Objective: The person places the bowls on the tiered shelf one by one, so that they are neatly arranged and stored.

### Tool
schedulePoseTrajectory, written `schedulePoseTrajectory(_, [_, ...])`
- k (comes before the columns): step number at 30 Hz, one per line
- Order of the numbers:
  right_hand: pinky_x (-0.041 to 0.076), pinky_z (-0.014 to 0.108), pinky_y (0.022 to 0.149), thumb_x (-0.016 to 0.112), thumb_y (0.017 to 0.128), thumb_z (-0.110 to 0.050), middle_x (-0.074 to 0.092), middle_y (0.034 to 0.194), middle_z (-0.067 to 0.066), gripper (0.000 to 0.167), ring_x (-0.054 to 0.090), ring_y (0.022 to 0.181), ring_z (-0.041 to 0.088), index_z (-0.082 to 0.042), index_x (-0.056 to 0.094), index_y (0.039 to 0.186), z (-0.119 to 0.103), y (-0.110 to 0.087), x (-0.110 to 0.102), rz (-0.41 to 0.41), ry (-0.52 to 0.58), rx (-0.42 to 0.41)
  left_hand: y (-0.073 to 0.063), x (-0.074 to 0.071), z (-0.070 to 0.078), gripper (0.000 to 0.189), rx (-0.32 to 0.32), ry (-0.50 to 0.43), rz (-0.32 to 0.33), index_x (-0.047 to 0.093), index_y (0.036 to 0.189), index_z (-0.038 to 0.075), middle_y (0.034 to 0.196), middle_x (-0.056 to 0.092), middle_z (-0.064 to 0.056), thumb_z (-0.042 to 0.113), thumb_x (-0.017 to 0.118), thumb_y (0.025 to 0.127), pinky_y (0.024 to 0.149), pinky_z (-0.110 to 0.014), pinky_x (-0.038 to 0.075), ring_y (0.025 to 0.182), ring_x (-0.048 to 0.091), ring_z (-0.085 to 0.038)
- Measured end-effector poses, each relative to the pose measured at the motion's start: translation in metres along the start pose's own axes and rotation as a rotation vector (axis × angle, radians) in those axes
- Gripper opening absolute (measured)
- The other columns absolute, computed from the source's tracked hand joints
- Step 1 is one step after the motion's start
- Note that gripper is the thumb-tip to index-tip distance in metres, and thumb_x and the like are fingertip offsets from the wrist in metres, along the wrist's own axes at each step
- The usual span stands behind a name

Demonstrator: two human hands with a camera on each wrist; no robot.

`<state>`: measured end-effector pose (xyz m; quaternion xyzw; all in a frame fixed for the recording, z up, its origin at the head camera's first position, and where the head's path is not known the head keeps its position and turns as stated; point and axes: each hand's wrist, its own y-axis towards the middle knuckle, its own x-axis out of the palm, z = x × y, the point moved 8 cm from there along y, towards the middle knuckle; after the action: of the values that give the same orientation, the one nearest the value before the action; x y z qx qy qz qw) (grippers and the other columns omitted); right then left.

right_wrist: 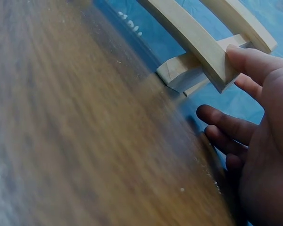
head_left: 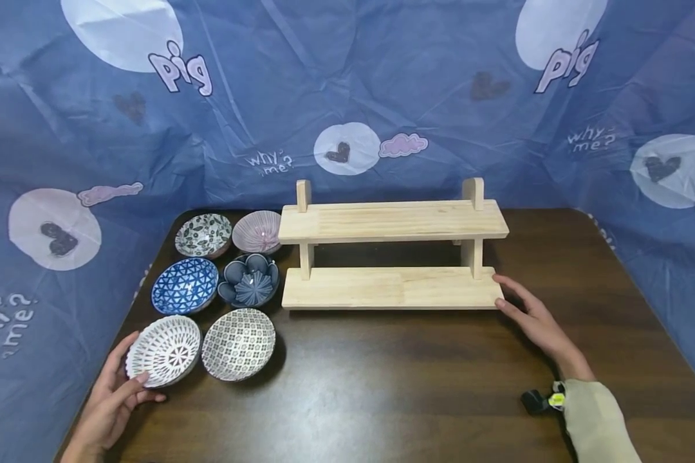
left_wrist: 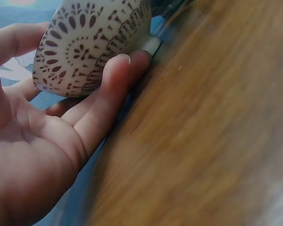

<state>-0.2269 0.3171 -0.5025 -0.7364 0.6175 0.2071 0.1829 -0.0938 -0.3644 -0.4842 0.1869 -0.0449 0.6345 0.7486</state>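
Front-left of the rack (head_left: 394,220), the white bowl (head_left: 165,350), pinched between the left hand's (head_left: 109,403) thumb and fingers, should handle light, stiff, slick and breakable, best held at rim and underside, while the right hand (head_left: 538,326) pinches the rack's lower right end.

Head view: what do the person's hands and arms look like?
The left hand and right hand are ungloved. The right sleeve is pale grey-green; at its end is a small black device with a yellow-green patch. No left sleeve shows.
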Motion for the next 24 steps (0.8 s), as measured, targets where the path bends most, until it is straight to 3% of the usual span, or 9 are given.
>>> schedulePoseTrajectory(3, [0.027,0.065,0.113,0.053,0.104,-0.031,0.03,0.16,0.025,0.055,0.03,0.144,0.008,-0.014,0.037,0.154,0.0,0.001,0.0,-0.008,0.021,0.012,0.0,0.004,-0.001,0.074,0.027,-0.109,-0.046,0.012,0.159,0.011,0.143,0.051,-0.004,-0.023,0.017,0.094,0.069,-0.039,0.065,0.106,0.072,-0.022])
schedulePoseTrajectory(6, [0.026,0.067,0.113,0.053,0.104,-0.032,0.029,0.161,0.024,0.056,0.028,0.147,0.03,-0.014,0.037,0.154,0.001,0.002,0.0,-0.014,0.025,0.024,0.0,0.007,-0.002,0.076,0.04,-0.213,-0.089,0.009,0.16,0.012,0.148,0.047,-0.005,-0.024,0.013,0.092,0.075,-0.043,0.065,0.111,0.07,-0.026])
schedulePoseTrajectory(11, [0.023,0.071,0.114,0.055,0.103,-0.032,0.028,0.163,0.023,0.058,0.022,0.147,0.044,-0.013,0.036,0.155,0.002,0.001,0.0,-0.016,0.04,0.04,-0.002,0.013,-0.003,0.079,0.031,-0.405,-0.162,0.008,0.161,0.016,0.154,0.04,-0.005,-0.022,0.006,0.092,0.087,-0.052,0.062,0.124,0.063,-0.033])
schedulePoseTrajectory(14, [0.022,0.072,0.114,0.055,0.103,-0.032,0.028,0.163,0.023,0.058,0.024,0.149,0.039,-0.014,0.036,0.155,0.001,0.001,-0.001,-0.012,0.045,0.038,-0.002,0.012,-0.005,0.078,0.017,-0.453,-0.14,0.013,0.16,0.016,0.154,0.041,-0.005,-0.022,0.006,0.092,0.094,-0.052,0.06,0.128,0.06,-0.031])
schedulePoseTrajectory(18, [0.024,0.069,0.114,0.054,0.103,-0.032,0.03,0.161,0.024,0.056,0.03,0.144,0.009,-0.015,0.037,0.154,0.001,0.0,0.0,-0.005,0.046,0.027,-0.003,0.007,-0.007,0.076,-0.002,-0.419,-0.077,0.019,0.159,0.015,0.151,0.044,-0.003,-0.023,0.009,0.094,0.096,-0.046,0.06,0.128,0.06,-0.025])
schedulePoseTrajectory(20, [0.025,0.069,0.115,0.054,0.103,-0.032,0.03,0.161,0.024,0.056,0.03,0.14,0.0,-0.014,0.038,0.154,0.002,0.0,0.001,-0.003,0.045,0.027,-0.004,0.006,-0.006,0.076,-0.005,-0.424,-0.073,0.018,0.159,0.015,0.151,0.044,-0.002,-0.022,0.01,0.094,0.097,-0.046,0.06,0.128,0.06,-0.025])
schedulePoseTrajectory(22, [0.024,0.069,0.115,0.054,0.103,-0.031,0.03,0.161,0.025,0.056,0.031,0.143,0.007,-0.013,0.038,0.154,0.003,0.001,0.001,0.0,0.047,0.028,-0.004,0.006,-0.006,0.075,-0.009,-0.425,-0.069,0.018,0.159,0.015,0.15,0.044,-0.002,-0.022,0.01,0.095,0.097,-0.045,0.06,0.128,0.061,-0.025])
schedulePoseTrajectory(24, [0.022,0.071,0.115,0.054,0.103,-0.031,0.03,0.161,0.025,0.057,0.029,0.147,0.022,-0.012,0.038,0.154,0.004,0.002,0.0,0.0,0.048,0.034,-0.004,0.005,-0.006,0.075,-0.015,-0.427,-0.065,0.02,0.159,0.015,0.15,0.045,-0.001,-0.022,0.009,0.095,0.097,-0.045,0.06,0.128,0.061,-0.025])
